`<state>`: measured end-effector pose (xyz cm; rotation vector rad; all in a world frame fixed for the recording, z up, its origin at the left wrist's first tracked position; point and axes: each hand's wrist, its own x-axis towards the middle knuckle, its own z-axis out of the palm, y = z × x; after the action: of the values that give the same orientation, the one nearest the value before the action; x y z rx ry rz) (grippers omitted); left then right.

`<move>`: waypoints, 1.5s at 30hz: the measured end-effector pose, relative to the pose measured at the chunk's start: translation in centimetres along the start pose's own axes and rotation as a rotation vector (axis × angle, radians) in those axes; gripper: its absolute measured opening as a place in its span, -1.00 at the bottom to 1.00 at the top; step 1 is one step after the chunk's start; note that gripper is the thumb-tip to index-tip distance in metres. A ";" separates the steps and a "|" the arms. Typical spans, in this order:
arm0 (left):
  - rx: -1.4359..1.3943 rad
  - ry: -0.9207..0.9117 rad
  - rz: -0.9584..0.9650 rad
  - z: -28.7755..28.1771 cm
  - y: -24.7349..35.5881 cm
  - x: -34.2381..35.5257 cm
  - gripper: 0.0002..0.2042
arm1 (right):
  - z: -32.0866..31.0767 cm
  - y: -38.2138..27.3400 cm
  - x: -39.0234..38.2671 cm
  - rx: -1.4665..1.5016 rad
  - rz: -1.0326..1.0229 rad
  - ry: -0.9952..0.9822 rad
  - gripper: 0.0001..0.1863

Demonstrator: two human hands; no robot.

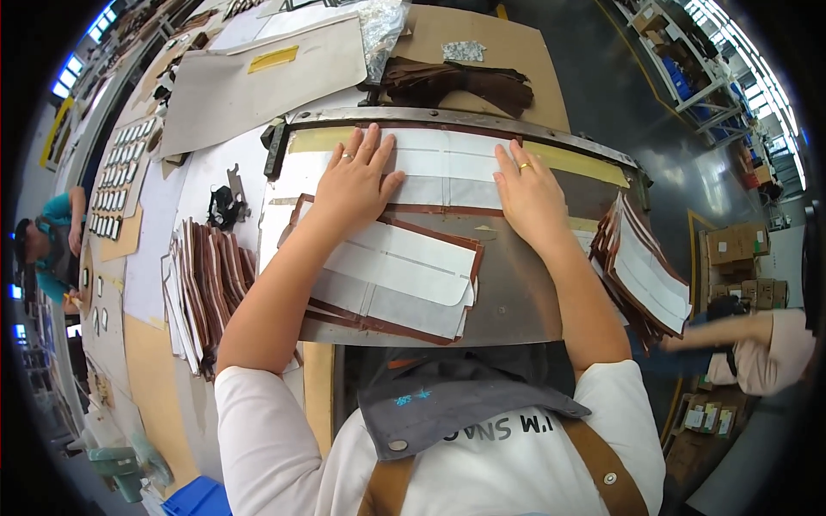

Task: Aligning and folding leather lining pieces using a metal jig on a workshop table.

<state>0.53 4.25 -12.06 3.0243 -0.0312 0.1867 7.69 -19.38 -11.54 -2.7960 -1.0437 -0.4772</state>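
Note:
My left hand lies flat with spread fingers on the left end of a long brown leather-like panel with white backing. At the panel's right end, my right hand rests palm down, fingers stretched toward the far edge. The panel sits along a metal bar at the back of a steel work plate. Yellow strips show at both ends of the bar. Nearer to me, below the left forearm, a loose stack of similar white-backed panels lies at a slant.
Left of the plate stands a bundle of brown and white pieces; another bundle sits at the right edge. Dark brown strips and a grey sheet lie behind. A co-worker in teal is far left; another person's arm shows right.

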 end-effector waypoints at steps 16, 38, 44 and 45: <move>0.072 0.207 0.052 0.3 1.1 0.4 -0.57 | -0.4 0.5 0.2 0.149 0.019 0.009 -0.70; 0.049 0.303 0.096 0.7 1.3 -0.2 -0.66 | -0.8 0.1 -0.2 0.048 -0.054 -0.009 -0.67; 0.064 0.337 0.096 0.9 1.3 0.0 -0.69 | -1.1 0.9 1.3 0.326 0.017 -0.011 -0.72; 0.075 0.334 0.110 0.8 1.3 0.1 -0.69 | -0.7 1.0 2.0 0.345 -0.021 0.087 -0.73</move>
<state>0.73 2.88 -12.69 3.0223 -0.1649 0.7133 9.55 -19.05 -10.21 -2.4432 -1.0273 -0.3753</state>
